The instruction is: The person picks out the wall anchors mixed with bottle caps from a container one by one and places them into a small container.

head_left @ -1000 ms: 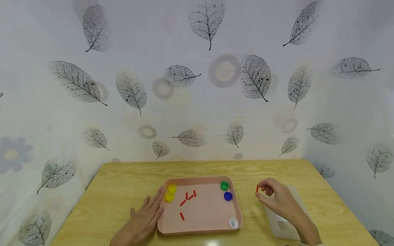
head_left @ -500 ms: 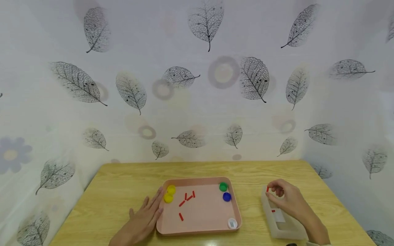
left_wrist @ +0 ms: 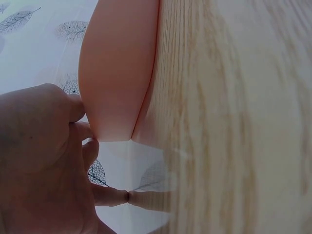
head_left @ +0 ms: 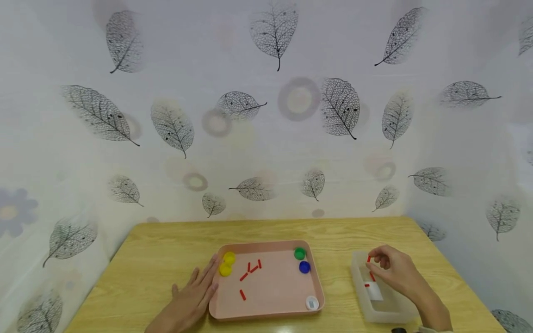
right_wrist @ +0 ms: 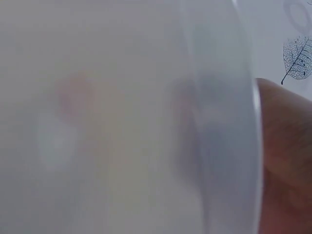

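In the head view my right hand pinches a small red stick between thumb and index finger, over the far end of a translucent box. Two more red pieces, one of them a stick, lie inside the box near a white patch. My left hand has its fingers extended and touches the left side of a pink tray. Several red sticks lie loose in the tray, one of them a lower stick. From the right wrist, the blurred box wall hides most of that hand.
Yellow caps sit in the tray's left corner. A green cap and a blue cap stand at its right side, with a white round piece in the near right corner. Under everything is a wooden table.
My right hand has carried the red stick rightward from beside the box to over its inside. Red pieces in the box have come into sight. The left hand stays at the tray.
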{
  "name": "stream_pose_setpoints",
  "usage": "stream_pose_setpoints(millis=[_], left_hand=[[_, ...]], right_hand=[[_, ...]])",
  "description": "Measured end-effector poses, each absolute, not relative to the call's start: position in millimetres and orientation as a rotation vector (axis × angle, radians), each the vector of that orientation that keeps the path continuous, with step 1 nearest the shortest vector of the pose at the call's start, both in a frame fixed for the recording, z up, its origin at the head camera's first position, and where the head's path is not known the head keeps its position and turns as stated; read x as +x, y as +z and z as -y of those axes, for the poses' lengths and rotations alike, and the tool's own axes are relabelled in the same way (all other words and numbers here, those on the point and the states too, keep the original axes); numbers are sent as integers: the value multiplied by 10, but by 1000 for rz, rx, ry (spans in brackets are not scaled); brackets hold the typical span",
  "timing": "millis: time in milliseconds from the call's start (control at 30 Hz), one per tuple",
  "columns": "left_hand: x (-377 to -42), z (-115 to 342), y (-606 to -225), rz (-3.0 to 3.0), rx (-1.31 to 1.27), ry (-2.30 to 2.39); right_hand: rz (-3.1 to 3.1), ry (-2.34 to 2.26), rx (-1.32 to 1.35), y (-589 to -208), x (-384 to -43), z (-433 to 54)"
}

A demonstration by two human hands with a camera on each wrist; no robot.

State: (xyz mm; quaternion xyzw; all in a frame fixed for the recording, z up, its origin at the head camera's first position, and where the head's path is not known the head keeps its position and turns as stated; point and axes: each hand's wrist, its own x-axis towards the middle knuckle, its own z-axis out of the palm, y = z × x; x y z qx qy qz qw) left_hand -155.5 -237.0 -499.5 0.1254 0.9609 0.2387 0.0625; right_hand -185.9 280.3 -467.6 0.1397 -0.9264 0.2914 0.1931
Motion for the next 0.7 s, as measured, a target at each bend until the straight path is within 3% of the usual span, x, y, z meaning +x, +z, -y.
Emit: stream_pose_setpoints(millis=[700], left_hand=[[-1552, 2364, -4991, -2924, 379, 708]], right_hand=[[2747, 814, 281, -4618, -1871, -2891]])
